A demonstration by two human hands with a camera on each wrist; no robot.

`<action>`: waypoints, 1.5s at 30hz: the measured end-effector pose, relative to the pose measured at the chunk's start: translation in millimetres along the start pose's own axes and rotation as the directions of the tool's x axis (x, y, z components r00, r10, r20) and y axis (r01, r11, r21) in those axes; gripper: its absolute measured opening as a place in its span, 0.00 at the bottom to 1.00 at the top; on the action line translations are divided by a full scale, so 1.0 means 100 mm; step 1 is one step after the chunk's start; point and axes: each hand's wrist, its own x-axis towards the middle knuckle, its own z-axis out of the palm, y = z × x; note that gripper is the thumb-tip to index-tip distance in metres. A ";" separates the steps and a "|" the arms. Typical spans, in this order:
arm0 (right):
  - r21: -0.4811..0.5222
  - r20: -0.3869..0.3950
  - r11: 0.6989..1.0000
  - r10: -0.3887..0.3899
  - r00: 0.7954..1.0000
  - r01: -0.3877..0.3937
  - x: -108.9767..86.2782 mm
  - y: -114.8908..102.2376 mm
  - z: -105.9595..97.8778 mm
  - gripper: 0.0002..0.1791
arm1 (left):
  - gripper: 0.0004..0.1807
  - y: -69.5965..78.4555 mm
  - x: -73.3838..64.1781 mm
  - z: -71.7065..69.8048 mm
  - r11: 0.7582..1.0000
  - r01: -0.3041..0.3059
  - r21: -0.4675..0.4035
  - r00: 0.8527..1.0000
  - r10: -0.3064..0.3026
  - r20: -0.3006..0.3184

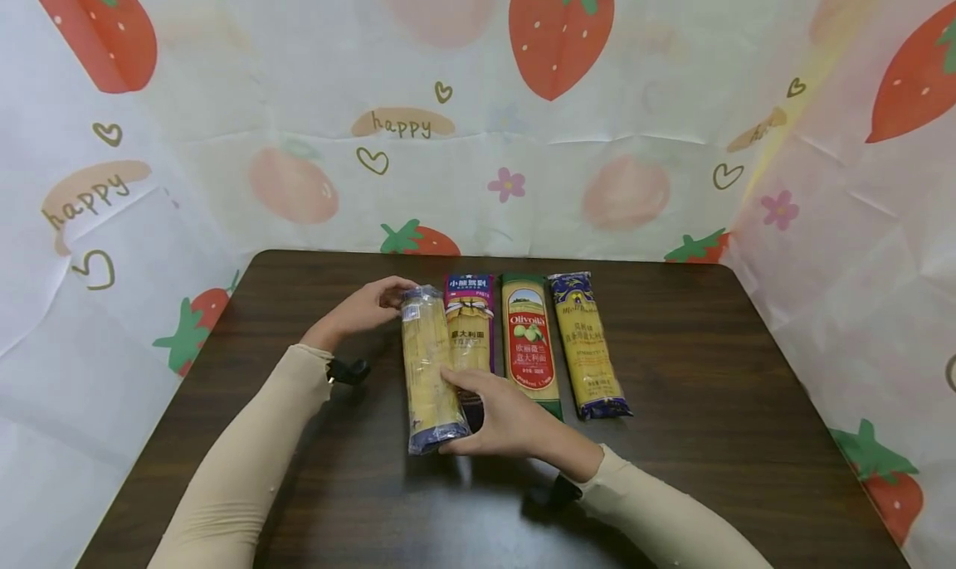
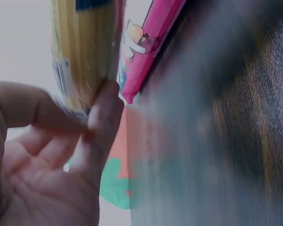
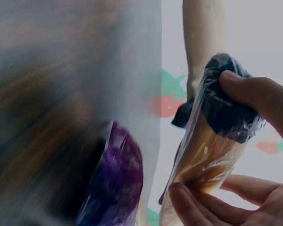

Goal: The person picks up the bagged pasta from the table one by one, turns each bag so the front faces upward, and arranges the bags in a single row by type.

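Observation:
A clear bag of spaghetti with blue ends (image 1: 427, 362) is held up over the table by both hands, tilted. My left hand (image 1: 364, 310) pinches its far end near the barcode; in the left wrist view thumb and finger meet at the bag's tip (image 2: 80, 56). At the near end my right hand (image 1: 511, 415) grips the blue wrapper, and in the right wrist view the thumb presses on the dark blue end (image 3: 226, 108). Right beside it, partly covered by bag and hand, lies a purple pasta pack (image 1: 470, 316).
Further right on the dark wooden table (image 1: 695, 436) lie a green pasta pack with a red label (image 1: 530, 337) and a yellow pasta pack with blue ends (image 1: 590, 345), roughly side by side. Behind the table hangs a strawberry-print cloth (image 1: 463, 179).

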 end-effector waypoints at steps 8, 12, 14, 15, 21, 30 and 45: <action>0.132 -0.022 0.991 -0.014 1.000 0.017 -0.14 0.19 -0.12 0.56 | 0.39 0.03 0.04 0.05 0.991 -0.012 -0.133 0.993 0.028 0.118; 0.218 -0.048 0.973 -0.064 0.997 0.073 -0.18 0.28 -0.13 0.55 | 0.38 0.05 0.06 0.08 0.989 -0.036 -0.144 0.994 0.050 0.095; 0.267 -0.060 0.959 -0.088 0.994 0.101 -0.20 0.32 -0.14 0.55 | 0.38 0.05 0.08 0.09 0.984 -0.047 -0.171 0.996 0.060 0.070; 0.293 -0.065 0.950 -0.097 0.993 0.112 -0.21 0.34 -0.14 0.54 | 0.37 0.05 0.09 0.10 0.982 -0.054 -0.180 0.996 0.065 0.055; 0.386 -0.091 0.909 -0.131 0.987 0.156 -0.22 0.38 -0.15 0.53 | 0.36 0.05 0.12 0.13 0.975 -0.061 -0.214 0.998 0.060 -0.013; 0.588 -0.163 0.781 -0.141 0.977 0.211 -0.24 0.36 -0.15 0.49 | 0.36 0.08 0.14 0.18 0.949 -0.067 -0.309 0.997 0.048 -0.068; 0.745 -0.236 0.611 -0.136 0.962 0.268 -0.21 0.33 -0.15 0.45 | 0.30 0.09 0.11 0.25 0.802 -0.035 -0.596 0.999 0.003 -0.054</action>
